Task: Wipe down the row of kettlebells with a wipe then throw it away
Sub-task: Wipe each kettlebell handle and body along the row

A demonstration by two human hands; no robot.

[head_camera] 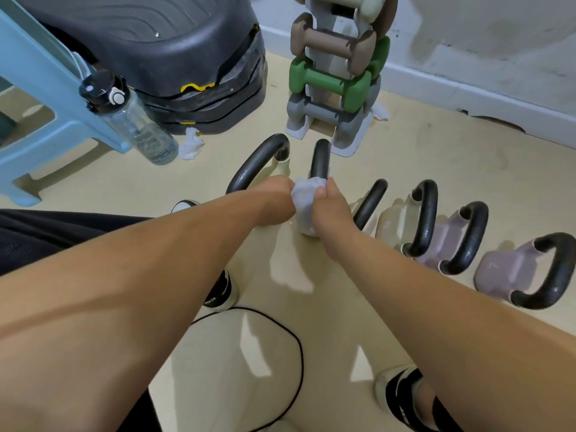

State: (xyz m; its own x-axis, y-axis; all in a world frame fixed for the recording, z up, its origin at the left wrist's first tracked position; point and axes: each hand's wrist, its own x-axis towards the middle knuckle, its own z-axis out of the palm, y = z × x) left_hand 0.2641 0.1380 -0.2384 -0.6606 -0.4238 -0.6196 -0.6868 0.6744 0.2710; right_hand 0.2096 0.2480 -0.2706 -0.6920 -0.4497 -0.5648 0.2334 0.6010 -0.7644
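Observation:
A row of kettlebells with black handles runs across the floor from the middle to the right edge. The leftmost kettlebell (258, 163) has a cream body. The second kettlebell (320, 157) stands right behind my hands. A white wipe (307, 194) is bunched between my left hand (277, 198) and my right hand (332, 207), both closed on it, pressed against the second kettlebell's lower handle and body. Further right stand a third kettlebell (371, 202), a cream kettlebell (420, 219) and two lilac kettlebells (464, 238) (536, 269).
A dumbbell rack (336, 73) stands just behind the row. A clear water bottle (134, 120) leans by a blue stool (46, 98) at left, with a black step platform (174, 57) behind. Crumpled tissues (190, 148) lie on the floor. A black cable (293, 338) loops near my feet.

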